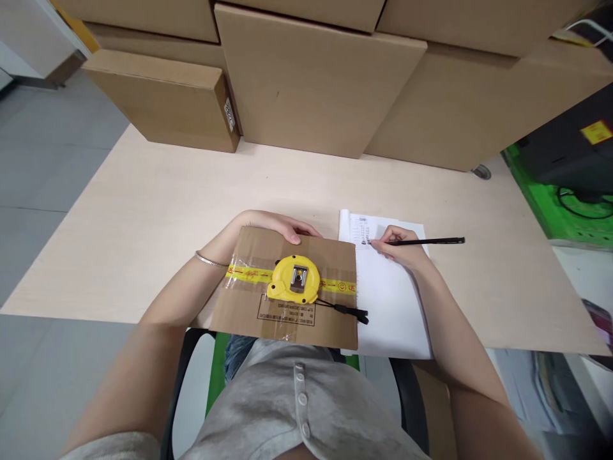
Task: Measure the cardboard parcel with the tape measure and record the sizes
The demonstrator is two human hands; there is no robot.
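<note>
A black pen (pixel 431 241) is pinched in my right hand (pixel 400 244), its tip on a white notebook page (pixel 390 300) with small handwriting near the top. My left hand (pixel 280 225) holds a small cardboard box (pixel 249 246) at its far edge, thumb on the top face, the other fingers partly hidden behind. The box juts over the table's near edge and covers part of the notebook's left side. Yellow printed tape runs across the box. On top of it lies a yellow tape measure (pixel 293 279) with a black wrist strap (pixel 352 312) reaching over the page.
Large cardboard boxes (pixel 311 83) stand along the back of the pale table (pixel 158 191), with a flatter carton (pixel 163 96) at the left. A round metal piece (pixel 481 171) sits at the back right. Beyond the right edge is dark equipment (pixel 569 140) on a green surface (pixel 550 204).
</note>
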